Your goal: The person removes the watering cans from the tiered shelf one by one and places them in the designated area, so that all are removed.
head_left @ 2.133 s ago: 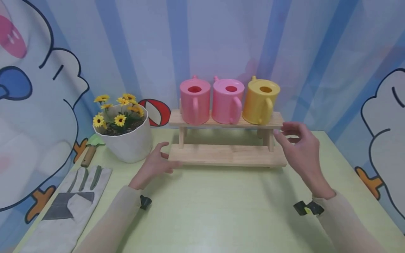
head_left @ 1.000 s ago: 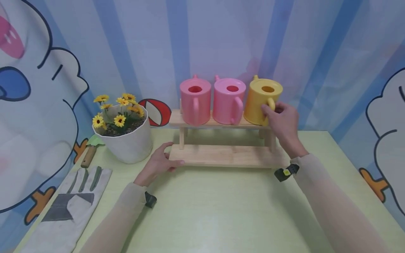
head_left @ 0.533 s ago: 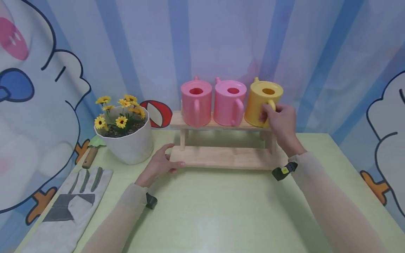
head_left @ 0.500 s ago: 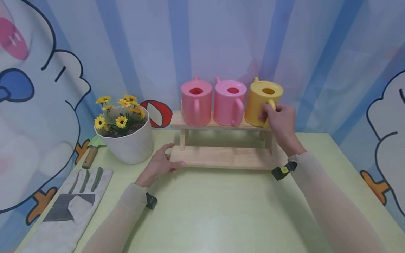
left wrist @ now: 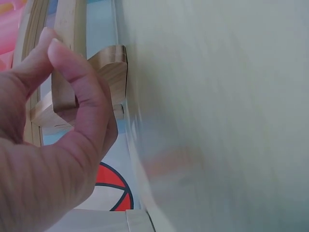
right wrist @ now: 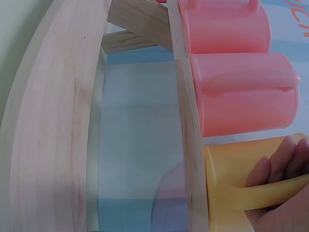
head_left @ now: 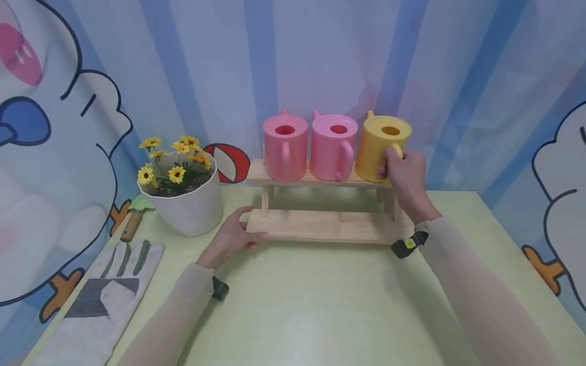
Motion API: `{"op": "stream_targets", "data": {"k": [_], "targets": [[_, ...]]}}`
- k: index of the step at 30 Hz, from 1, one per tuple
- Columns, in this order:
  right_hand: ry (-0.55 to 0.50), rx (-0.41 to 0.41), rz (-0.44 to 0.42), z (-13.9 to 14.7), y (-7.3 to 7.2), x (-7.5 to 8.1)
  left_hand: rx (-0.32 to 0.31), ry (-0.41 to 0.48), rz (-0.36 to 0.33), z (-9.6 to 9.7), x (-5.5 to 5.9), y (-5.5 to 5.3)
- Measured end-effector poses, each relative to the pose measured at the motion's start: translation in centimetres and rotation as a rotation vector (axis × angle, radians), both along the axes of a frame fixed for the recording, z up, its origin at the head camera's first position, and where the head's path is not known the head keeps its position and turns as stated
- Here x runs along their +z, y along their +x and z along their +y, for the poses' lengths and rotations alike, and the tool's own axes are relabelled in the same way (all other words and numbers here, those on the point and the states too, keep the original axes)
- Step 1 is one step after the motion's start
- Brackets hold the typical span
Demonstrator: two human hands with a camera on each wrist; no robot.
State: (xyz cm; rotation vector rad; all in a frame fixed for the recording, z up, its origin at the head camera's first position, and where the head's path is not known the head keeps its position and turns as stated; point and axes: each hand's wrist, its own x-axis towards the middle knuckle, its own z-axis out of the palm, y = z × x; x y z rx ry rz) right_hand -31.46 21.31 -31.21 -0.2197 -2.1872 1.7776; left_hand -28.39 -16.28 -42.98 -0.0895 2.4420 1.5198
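In the head view a yellow watering can (head_left: 370, 157) stands upright at the right end of the upper shelf of a two-step wooden stand (head_left: 320, 225). My right hand (head_left: 407, 175) grips its handle, with the fingers curled through; the right wrist view shows the fingers between handle (right wrist: 263, 193) and body. Left of it stand a light pink watering can (head_left: 330, 155) and a darker pink one (head_left: 281, 155), spouts toward the wall. My left hand (head_left: 231, 235) holds the left end of the stand's lower shelf between thumb and fingers; in the left wrist view the hand partly hides that end.
A white pot (head_left: 194, 208) of yellow flowers stands left of the stand, near my left hand. Further left lie a small green trowel (head_left: 132, 225) and a grey-white work glove (head_left: 110, 295) on the pale table (head_left: 311, 305). A patterned blue curtain (head_left: 316, 56) hangs behind.
My right hand has moved up and left from the stand's right end and now grips the yellow can's handle. My left hand has shifted slightly right onto the lower shelf's end.
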Motion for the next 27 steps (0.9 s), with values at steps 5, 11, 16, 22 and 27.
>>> {"op": "stream_targets", "data": {"k": [5, 11, 16, 22, 27], "targets": [[0.033, -0.031, 0.044, -0.14, -0.11, -0.21, -0.002, 0.011, -0.011, 0.02, 0.09, -0.06], [0.073, -0.066, 0.057, -0.09, -0.2, -0.56, -0.006, 0.016, -0.009, 0.07, 0.14, -0.01], [0.051, -0.064, 0.084, -0.03, -0.15, -0.76, -0.009, 0.023, -0.008, 0.09, 0.23, 0.03], [0.009, -0.054, 0.103, 0.14, 0.19, -0.92, -0.002, 0.014, -0.03, 0.04, 0.21, -0.1], [-0.005, -0.053, 0.126, 0.19, 0.57, -0.9, 0.007, 0.012, -0.044, 0.1, 0.26, -0.18]]}}
